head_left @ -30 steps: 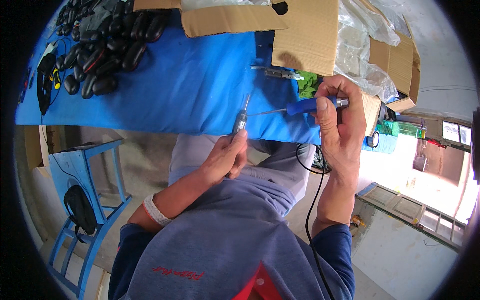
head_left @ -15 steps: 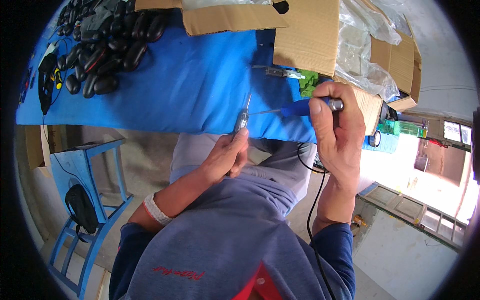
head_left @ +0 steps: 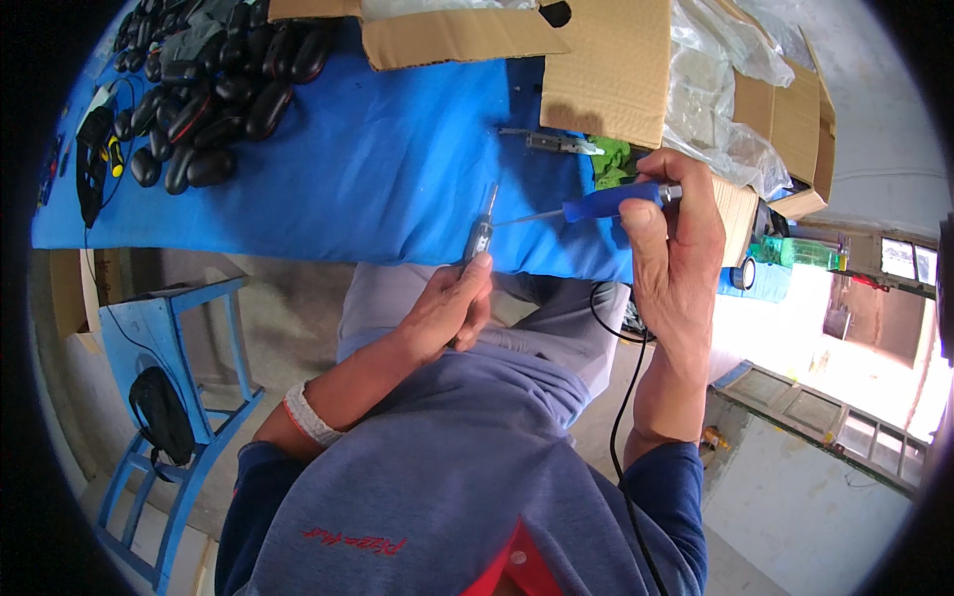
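Observation:
My left hand (head_left: 449,310) is closed around the lower end of a slim grey pen-shaped device (head_left: 480,236) with a thin metal tip, held upright at the table's front edge. In my right hand (head_left: 680,243) is a screwdriver (head_left: 598,205) with a blue handle, gripped between thumb and fingers. Its thin shaft points left, and the end meets or nearly meets the device's side. Whether it sits on a screw is too small to tell. Beyond, a similar grey device (head_left: 561,144) lies on the blue cloth beside a crumpled green rag (head_left: 610,161).
Many black oval cases (head_left: 211,167) are heaped at the far left of the blue-covered table (head_left: 328,189), near a yellow-and-black screwdriver (head_left: 115,156). Open cardboard boxes (head_left: 606,84) with clear plastic stand at the back right. A blue stool (head_left: 159,343) is at left; a black cable (head_left: 628,407) hangs beside my right arm.
My right thumb and fingers have shifted on the screwdriver, and its handle has tilted slightly upward at the far end. My left hand and the device stay almost still.

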`<control>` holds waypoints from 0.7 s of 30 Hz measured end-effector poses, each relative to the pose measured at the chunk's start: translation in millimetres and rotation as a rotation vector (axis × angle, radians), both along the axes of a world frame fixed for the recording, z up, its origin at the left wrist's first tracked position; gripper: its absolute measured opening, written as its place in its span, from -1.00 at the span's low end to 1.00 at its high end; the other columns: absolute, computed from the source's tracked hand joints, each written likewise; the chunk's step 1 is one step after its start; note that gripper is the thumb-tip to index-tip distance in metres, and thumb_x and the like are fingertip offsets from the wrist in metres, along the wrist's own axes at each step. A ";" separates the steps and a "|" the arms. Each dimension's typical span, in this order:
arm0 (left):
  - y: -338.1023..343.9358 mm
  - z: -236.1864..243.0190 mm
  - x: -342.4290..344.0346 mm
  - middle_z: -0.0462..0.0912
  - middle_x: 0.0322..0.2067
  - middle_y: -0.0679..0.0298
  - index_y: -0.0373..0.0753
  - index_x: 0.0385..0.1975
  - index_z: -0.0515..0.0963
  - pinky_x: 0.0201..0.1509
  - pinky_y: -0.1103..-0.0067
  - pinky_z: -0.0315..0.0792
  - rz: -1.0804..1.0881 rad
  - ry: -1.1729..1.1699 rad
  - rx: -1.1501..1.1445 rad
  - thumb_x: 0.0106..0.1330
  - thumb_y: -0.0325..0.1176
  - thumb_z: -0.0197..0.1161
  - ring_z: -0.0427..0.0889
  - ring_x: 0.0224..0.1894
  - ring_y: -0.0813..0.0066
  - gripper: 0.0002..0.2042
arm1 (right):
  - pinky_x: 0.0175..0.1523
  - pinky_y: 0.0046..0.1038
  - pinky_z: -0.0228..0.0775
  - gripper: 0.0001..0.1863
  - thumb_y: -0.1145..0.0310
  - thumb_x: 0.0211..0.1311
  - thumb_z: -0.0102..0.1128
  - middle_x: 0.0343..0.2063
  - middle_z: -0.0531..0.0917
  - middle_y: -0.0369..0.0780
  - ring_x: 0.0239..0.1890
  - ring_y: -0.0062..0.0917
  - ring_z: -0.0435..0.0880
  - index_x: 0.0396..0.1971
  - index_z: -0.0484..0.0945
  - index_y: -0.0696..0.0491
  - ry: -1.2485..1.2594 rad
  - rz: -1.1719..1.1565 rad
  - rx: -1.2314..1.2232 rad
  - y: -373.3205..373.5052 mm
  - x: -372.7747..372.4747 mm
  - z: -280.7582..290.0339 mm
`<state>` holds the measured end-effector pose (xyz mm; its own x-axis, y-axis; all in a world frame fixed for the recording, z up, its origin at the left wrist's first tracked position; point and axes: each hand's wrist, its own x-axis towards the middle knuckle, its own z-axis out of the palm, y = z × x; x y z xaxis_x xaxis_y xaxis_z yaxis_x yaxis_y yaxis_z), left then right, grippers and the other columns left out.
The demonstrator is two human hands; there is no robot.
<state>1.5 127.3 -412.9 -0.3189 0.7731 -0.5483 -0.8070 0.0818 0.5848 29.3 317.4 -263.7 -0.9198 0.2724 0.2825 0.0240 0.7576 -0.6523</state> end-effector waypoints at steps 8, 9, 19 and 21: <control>0.1 -3.0 1.6 0.31 -0.73 0.34 -0.09 -0.56 0.19 -0.71 0.65 0.15 -0.008 -0.002 0.009 0.45 0.17 -0.14 0.21 -0.76 0.66 -0.52 | -0.24 -0.58 0.41 -0.58 0.39 0.16 0.35 -0.30 0.60 -0.18 -0.30 -0.60 0.55 -0.01 0.47 0.17 0.107 -0.041 -0.159 -5.7 3.4 -6.0; 0.2 -2.3 1.6 0.31 -0.73 0.34 -0.09 -0.56 0.19 -0.72 0.65 0.15 -0.007 -0.002 0.007 0.45 0.17 -0.13 0.21 -0.76 0.66 -0.52 | -0.25 -0.59 0.41 -0.57 0.40 0.15 0.36 -0.28 0.61 -0.18 -0.29 -0.61 0.55 0.01 0.47 0.17 0.131 -0.028 -0.191 -5.1 3.6 -7.2; 0.3 -2.4 2.3 0.31 -0.73 0.34 -0.08 -0.56 0.19 -0.72 0.64 0.14 0.001 0.004 -0.003 0.44 0.18 -0.13 0.22 -0.77 0.66 -0.52 | -0.26 -0.62 0.38 -0.64 0.47 0.24 0.18 -0.24 0.64 -0.20 -0.32 -0.64 0.53 0.04 0.45 0.16 0.086 0.114 -0.211 4.0 7.6 -4.5; 0.5 -2.9 2.3 0.31 -0.73 0.34 -0.09 -0.56 0.20 -0.72 0.64 0.14 0.002 0.004 -0.008 0.44 0.18 -0.13 0.21 -0.77 0.66 -0.52 | -0.26 -0.60 0.38 -0.64 0.44 0.26 0.18 -0.25 0.63 -0.20 -0.33 -0.63 0.52 0.05 0.44 0.16 0.093 0.108 -0.039 4.8 7.2 -6.3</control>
<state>3.8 127.8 -415.8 -0.3224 0.7680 -0.5534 -0.8050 0.0851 0.5871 36.5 322.2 -270.0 -0.9148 0.1855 0.3588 -0.1179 0.7269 -0.6765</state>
